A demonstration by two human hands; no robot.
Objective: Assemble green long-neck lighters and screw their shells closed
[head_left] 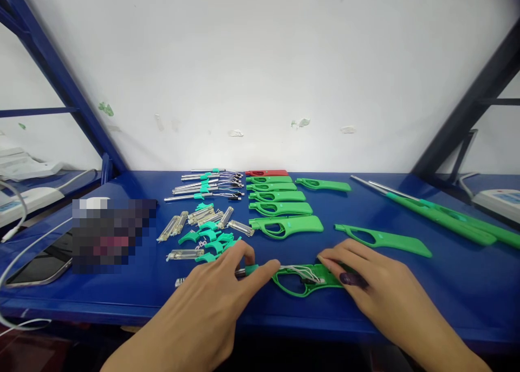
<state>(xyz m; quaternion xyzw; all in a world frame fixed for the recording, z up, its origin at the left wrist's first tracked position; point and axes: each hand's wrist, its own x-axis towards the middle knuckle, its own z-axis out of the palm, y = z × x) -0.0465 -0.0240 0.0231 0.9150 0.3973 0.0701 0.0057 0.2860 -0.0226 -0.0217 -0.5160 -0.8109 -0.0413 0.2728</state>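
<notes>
An open green lighter shell [298, 292] lies near the table's front edge, with white wires and a dark part inside. My left hand [221, 291] is closed around a metal tube [240, 273] with a teal collar, at the shell's left end. The tube's striped tip shows left of the hand. My right hand [376, 285] has its fingers together on the shell's right end, pinching its edge. Just behind my left hand lie teal triggers [209, 235] and clear fuel tanks [240, 227].
Metal rods with wires [203, 188] lie at the back. Green shells [292, 226] form a column beside them, with a red shell [266, 173] rearmost. Another green shell [390, 241] lies behind my right hand. Long green lighters [442, 217] lie right; a phone [43, 263] lies left.
</notes>
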